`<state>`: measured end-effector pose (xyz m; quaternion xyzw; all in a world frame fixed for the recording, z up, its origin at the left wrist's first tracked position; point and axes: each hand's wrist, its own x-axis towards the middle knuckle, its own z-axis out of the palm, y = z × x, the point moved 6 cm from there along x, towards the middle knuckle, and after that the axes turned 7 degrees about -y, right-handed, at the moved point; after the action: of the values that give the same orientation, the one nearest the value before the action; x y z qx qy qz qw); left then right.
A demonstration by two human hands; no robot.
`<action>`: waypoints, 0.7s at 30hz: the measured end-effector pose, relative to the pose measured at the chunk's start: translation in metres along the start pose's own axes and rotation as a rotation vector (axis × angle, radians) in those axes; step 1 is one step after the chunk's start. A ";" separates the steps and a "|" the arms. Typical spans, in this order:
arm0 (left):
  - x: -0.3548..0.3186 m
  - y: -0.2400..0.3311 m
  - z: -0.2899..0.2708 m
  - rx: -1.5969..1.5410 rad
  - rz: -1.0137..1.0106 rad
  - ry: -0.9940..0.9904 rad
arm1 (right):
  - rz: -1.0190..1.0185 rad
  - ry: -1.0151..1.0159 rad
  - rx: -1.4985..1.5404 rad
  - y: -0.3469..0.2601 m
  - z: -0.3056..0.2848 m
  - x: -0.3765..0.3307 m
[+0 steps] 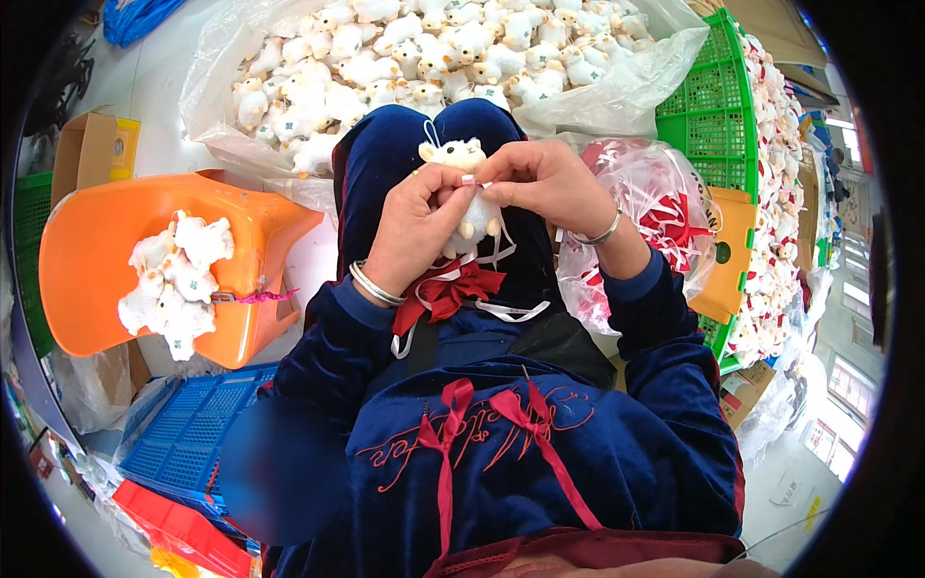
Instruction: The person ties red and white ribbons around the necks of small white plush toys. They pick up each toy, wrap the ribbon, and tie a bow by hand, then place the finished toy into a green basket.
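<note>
A small white plush sheep [480,229] with a cream head and a thin hanging loop rests upright between my knees. At its neck my left hand [414,217] and my right hand [551,183] meet, both closed with thumb and finger pinched on a narrow ribbon [507,249] whose white tail hangs beside the body. Just what the fingertips grip is small and partly hidden. A bunch of red and white ribbons [451,289] lies on my lap below the toy.
Ahead, a large clear bag [207,96] holds many plush sheep. Several more lie on an orange chair [82,260] at left, above a blue crate [183,433]. At right are a clear bag of red ribbons [588,279], a green crate [708,82] and a heap of red-trimmed plush toys [771,212].
</note>
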<state>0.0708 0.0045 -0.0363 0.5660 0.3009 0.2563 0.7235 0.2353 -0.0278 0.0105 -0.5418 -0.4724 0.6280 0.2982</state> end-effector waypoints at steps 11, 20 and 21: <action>0.001 0.003 0.000 -0.015 -0.011 -0.003 | -0.013 0.052 -0.250 -0.008 -0.001 0.002; 0.001 0.004 -0.001 -0.013 -0.035 0.008 | -0.002 0.011 -0.208 -0.004 -0.004 0.003; 0.001 0.004 0.000 -0.012 -0.035 0.013 | -0.001 0.004 -0.186 -0.002 -0.006 0.001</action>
<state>0.0714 0.0063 -0.0325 0.5546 0.3136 0.2491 0.7294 0.2402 -0.0244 0.0120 -0.5682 -0.5282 0.5802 0.2480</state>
